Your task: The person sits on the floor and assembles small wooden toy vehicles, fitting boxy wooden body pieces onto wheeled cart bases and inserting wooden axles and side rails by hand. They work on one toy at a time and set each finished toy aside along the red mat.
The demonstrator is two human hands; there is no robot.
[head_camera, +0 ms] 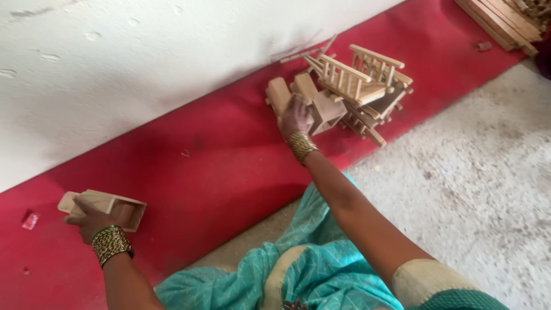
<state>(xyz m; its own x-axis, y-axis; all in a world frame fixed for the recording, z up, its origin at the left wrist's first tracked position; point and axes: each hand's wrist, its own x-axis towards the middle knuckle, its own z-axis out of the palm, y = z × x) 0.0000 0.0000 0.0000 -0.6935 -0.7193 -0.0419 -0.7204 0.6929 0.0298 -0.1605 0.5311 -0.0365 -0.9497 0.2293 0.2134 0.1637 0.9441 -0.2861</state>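
My left hand (92,221) grips a small open wooden box (115,205) at the lower left, over the red cloth (201,161). My right hand (295,116) reaches far forward and rests on a pale wooden block piece (281,95) next to a similar open box piece (327,109). Just right of them lies a pile of small wooden railing frames (361,86), stacked at angles. Whether the right fingers are closed around the block is hidden by the back of the hand. Both wrists wear golden bangles.
A white wall (143,57) borders the red cloth on the far side. Bare grey concrete floor (470,183) lies to the right. Wooden slats (505,23) are stacked at the top right. A small pink scrap (30,220) lies at the left edge.
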